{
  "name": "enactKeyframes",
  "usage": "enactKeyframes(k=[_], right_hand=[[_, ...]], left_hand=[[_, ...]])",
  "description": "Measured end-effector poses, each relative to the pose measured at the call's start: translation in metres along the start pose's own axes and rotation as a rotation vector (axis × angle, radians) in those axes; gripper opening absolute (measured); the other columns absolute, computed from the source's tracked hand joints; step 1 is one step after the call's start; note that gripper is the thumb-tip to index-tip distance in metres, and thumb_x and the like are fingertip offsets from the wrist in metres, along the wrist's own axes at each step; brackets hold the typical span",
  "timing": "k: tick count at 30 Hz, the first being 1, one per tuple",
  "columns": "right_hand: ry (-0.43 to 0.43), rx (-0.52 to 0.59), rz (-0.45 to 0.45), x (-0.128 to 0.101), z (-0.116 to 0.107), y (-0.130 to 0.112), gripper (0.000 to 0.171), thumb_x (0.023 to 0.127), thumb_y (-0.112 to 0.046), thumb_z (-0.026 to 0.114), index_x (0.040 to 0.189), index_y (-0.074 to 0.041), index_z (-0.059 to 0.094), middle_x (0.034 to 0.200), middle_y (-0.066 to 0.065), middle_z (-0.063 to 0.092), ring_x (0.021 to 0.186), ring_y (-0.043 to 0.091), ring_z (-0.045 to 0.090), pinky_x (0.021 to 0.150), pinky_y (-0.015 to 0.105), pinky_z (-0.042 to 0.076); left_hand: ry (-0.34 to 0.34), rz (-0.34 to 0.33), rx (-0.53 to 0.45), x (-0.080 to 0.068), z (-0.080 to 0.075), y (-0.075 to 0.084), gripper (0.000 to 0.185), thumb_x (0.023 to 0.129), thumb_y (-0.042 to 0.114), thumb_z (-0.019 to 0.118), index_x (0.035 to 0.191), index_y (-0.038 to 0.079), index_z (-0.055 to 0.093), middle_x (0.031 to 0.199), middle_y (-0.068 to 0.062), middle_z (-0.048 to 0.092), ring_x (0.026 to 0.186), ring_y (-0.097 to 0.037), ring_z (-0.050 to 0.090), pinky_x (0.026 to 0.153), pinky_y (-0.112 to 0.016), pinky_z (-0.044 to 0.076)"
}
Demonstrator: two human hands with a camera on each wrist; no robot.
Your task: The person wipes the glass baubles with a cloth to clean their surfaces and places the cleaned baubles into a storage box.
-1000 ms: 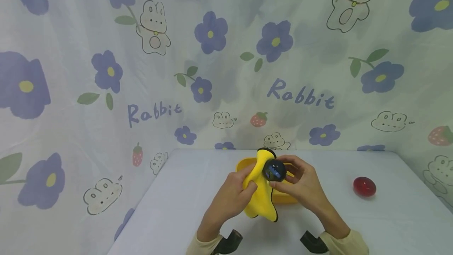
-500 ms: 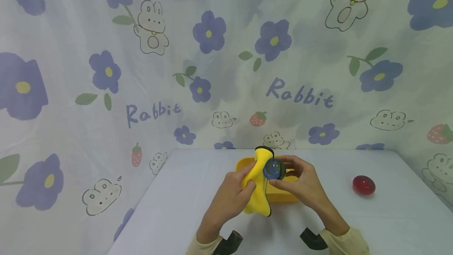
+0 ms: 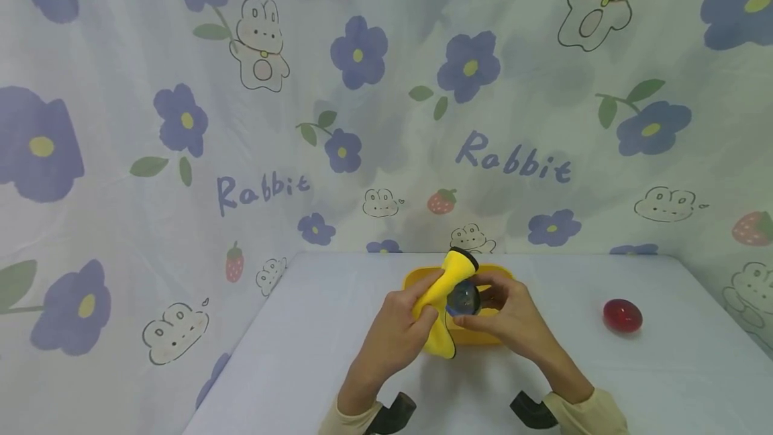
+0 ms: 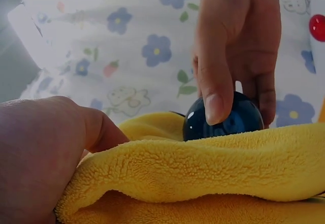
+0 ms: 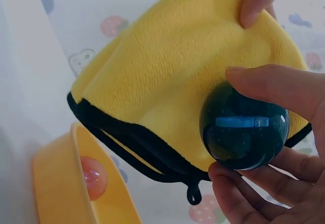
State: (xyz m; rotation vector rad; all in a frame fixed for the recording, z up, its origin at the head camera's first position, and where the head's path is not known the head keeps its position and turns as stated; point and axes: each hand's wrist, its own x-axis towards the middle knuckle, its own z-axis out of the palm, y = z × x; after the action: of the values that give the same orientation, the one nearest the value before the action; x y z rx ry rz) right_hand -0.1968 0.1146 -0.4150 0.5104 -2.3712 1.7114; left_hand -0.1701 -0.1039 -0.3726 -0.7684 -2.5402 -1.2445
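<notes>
Over table (image 3: 314, 354): glossy dark-blue ball (image 5: 244, 132)

Both forearms are extended forward over the table, with cream sleeves seen at the wrists. The left hand (image 3: 395, 333) is held palm down, its fingers and thumb curled and pinched round a fold of the yellow cloth (image 3: 445, 294). The right hand (image 3: 513, 317) is raised just beside it, thumb and fingertips (image 5: 264, 84) curved round the dark blue ball (image 5: 244, 126), which is pressed against the cloth.
</notes>
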Motion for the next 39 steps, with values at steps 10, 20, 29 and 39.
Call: enactKeyframes(k=[10, 20, 29, 39], right_hand=[[-0.034, -0.019, 0.022, -0.004, 0.005, -0.008, 0.059, 0.069, -0.026, 0.095, 0.12, -0.009, 0.07, 0.115, 0.011, 0.072, 0.094, 0.019, 0.072, 0.086, 0.026, 0.059], [-0.032, 0.003, -0.107, -0.009, 0.005, -0.013, 0.057, 0.07, -0.021, 0.094, 0.121, -0.015, 0.069, 0.119, 0.006, 0.068, 0.095, 0.017, 0.071, 0.09, 0.025, 0.059], [0.031, 0.05, -0.197, -0.009, 0.004, -0.014, 0.059, 0.07, -0.01, 0.092, 0.123, -0.014, 0.067, 0.118, 0.006, 0.067, 0.091, 0.016, 0.066, 0.089, 0.022, 0.059], [0.036, 0.11, -0.168, -0.006, 0.004, -0.012, 0.061, 0.074, -0.004, 0.089, 0.127, -0.005, 0.061, 0.125, 0.014, 0.061, 0.109, 0.012, 0.068, 0.096, 0.021, 0.056]], left_hand=[[-0.002, 0.02, 0.012, 0.002, 0.001, -0.002, 0.052, 0.095, 0.006, 0.049, 0.146, 0.011, 0.058, 0.102, -0.004, 0.069, 0.062, -0.002, 0.049, 0.06, -0.02, 0.05], [-0.023, -0.011, 0.015, 0.004, -0.002, -0.006, 0.049, 0.097, 0.009, 0.047, 0.145, 0.011, 0.059, 0.105, -0.005, 0.071, 0.069, -0.005, 0.056, 0.066, -0.02, 0.053], [-0.074, -0.063, -0.038, 0.004, -0.001, -0.008, 0.047, 0.098, 0.012, 0.046, 0.143, 0.011, 0.058, 0.09, -0.004, 0.068, 0.063, -0.004, 0.059, 0.062, -0.022, 0.055], [-0.105, -0.117, -0.033, 0.004, 0.002, -0.008, 0.045, 0.098, 0.017, 0.048, 0.142, 0.012, 0.057, 0.09, 0.0, 0.066, 0.064, -0.006, 0.06, 0.062, -0.022, 0.056]])
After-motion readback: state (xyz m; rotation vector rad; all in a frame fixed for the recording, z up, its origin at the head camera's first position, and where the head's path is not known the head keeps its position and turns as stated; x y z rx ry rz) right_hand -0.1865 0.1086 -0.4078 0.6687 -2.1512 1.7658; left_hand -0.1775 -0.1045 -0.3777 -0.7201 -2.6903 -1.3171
